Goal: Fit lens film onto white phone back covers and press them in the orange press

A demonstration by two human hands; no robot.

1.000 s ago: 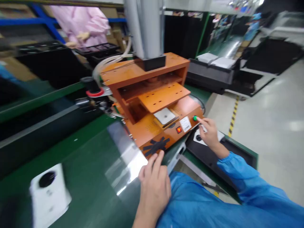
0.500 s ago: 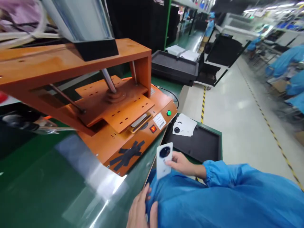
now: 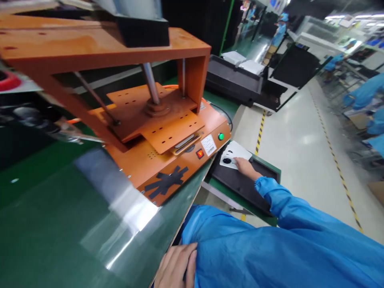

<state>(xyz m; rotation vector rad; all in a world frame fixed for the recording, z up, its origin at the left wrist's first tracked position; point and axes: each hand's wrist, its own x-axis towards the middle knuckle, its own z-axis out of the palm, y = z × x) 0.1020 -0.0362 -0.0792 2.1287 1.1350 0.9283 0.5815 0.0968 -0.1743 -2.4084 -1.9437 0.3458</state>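
My right hand [image 3: 247, 168] reaches out over a black tray [image 3: 237, 186] at the right of the bench. Its fingers pinch the edge of a white phone back cover [image 3: 225, 161] with a round black camera ring. This cover lies at the front of several overlapping white back covers [image 3: 238, 150] in the tray. At the bottom of the view my left hand [image 3: 178, 266] rests at the bench edge, against the blue gown. Its fingers lie loosely bent, with nothing seen in them.
An orange press [image 3: 168, 144] with a lit green button [image 3: 221, 136] stands on the green bench [image 3: 60, 216]. Clear film sheets [image 3: 120, 212] lie before it. Behind are black trays [image 3: 234, 82] and a cart [image 3: 285, 68]. People in blue work far right.
My right hand has moved away from my lap to the tray, bringing the back cover down onto the others. My left hand stays near the bench edge. The view has shifted slightly.
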